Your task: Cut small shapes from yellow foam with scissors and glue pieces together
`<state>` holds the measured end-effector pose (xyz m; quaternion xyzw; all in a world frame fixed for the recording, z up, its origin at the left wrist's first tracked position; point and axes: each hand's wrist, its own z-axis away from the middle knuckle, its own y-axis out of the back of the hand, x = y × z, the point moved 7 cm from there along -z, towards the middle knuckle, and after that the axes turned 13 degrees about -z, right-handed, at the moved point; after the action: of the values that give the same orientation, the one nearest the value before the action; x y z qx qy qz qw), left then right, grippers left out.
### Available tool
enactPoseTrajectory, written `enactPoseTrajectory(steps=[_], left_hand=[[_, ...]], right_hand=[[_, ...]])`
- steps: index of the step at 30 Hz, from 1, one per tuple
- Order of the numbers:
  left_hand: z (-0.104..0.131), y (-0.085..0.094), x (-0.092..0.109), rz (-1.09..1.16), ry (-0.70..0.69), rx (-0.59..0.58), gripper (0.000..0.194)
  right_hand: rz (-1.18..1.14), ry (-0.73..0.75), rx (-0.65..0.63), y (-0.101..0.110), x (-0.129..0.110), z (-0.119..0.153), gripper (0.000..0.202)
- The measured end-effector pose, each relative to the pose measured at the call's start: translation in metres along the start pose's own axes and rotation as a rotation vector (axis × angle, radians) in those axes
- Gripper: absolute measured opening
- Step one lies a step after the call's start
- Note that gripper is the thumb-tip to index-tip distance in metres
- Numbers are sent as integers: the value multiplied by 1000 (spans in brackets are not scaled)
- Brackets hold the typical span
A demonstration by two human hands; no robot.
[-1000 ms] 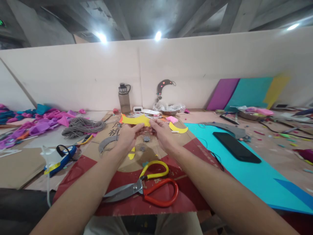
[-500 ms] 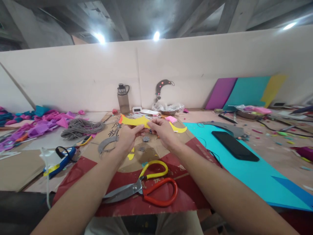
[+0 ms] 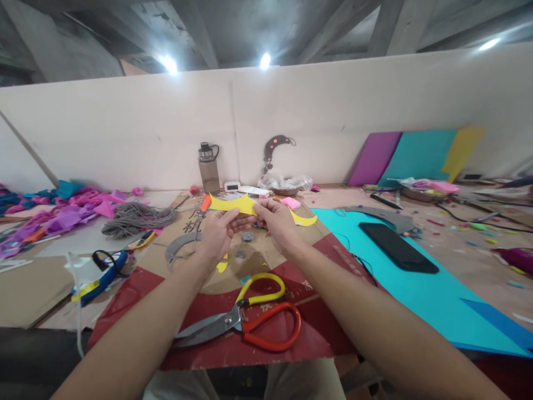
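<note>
Cutout [image 3: 228, 205], yellow, prob. v. light, bendy, tearable; L hand [image 3: 219, 233] & R hand [image 3: 278, 223] pinch it; best held nr edges.

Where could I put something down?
Bare patches: the turquoise sheet between black phone and dark blue piece; the brown board left of the blue-and-yellow device. Crowded: around the left hand and right hand, and among the scraps.
</note>
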<state>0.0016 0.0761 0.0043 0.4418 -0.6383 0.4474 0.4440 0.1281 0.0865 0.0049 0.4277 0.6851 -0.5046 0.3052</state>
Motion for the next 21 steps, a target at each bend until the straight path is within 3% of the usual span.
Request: enactPoseTrajectory(steps=[9, 15, 21], left_hand=[[-1, -2, 0, 6, -1, -20, 21], [-1, -1, -5, 68, 74, -15, 17], [-1, -2, -6, -29, 61, -19, 25]], right_hand=[[0, 28, 34, 1, -3, 2, 22], [-45, 19, 23, -2, -3, 3, 22], [-85, -4, 3, -5, 1, 6, 22]])
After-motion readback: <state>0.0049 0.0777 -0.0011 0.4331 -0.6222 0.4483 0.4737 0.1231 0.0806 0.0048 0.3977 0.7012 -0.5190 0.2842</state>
